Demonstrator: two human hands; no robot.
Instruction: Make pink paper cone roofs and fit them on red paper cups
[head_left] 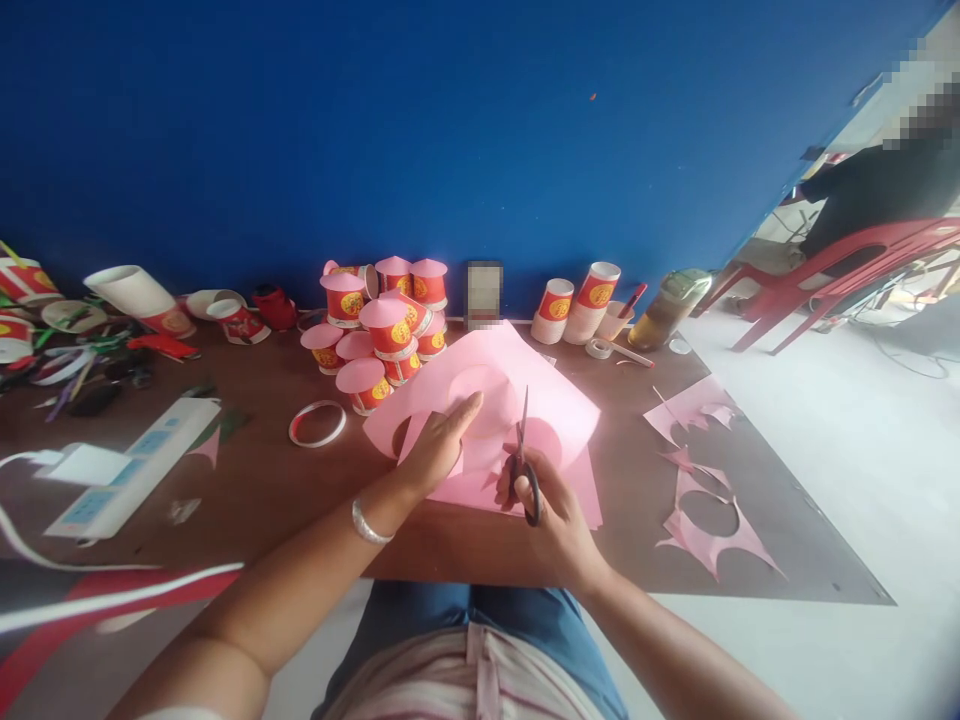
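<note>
From here I see my left hand [442, 440] laid over pink paper [562, 400], fingers extended, not gripped around anything. Right hand [551, 500] grips black-handled scissors [523, 465], blades pointing up and away. Paper lies under and ahead of both hands on the tabletop [622, 500]. Red cylinders with pink tops [386, 328] stand ahead-left of left hand; white ring [318, 443] left of it. Pink cut scraps [694, 540] lie right of right hand.

A brown table [259, 480] bears pink paper [551, 385], red-and-gold cups [386, 335] and a power strip [135, 465].
</note>
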